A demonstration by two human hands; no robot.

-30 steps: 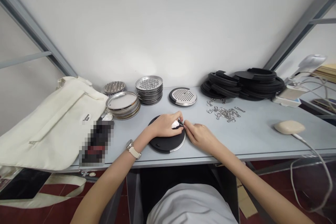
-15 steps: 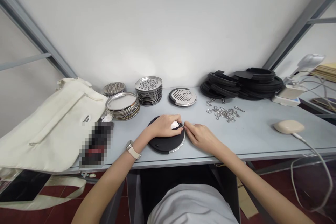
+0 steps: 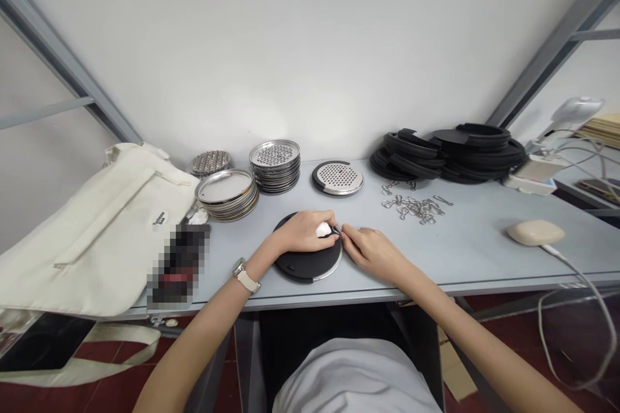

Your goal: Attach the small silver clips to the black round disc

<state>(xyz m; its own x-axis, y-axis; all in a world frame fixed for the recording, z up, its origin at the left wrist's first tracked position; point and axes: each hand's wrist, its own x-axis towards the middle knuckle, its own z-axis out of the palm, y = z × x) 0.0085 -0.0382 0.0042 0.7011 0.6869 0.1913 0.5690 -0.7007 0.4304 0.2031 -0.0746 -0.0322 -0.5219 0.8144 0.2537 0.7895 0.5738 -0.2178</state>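
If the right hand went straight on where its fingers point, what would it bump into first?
Probably the small shiny metal piece just ahead of the right hand, then the left hand, which rests on the flat round black disc. Depth is unclear: fingertips may already touch the piece.

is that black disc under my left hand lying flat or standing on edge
Lying flat: the black disc shows its broad face upward beneath the left hand.

Single head-worn camera, looking forward and down: light shirt [image 3: 358,377] at near edge, tabletop [image 3: 465,251] at close range, wall [image 3: 310,45] far behind.
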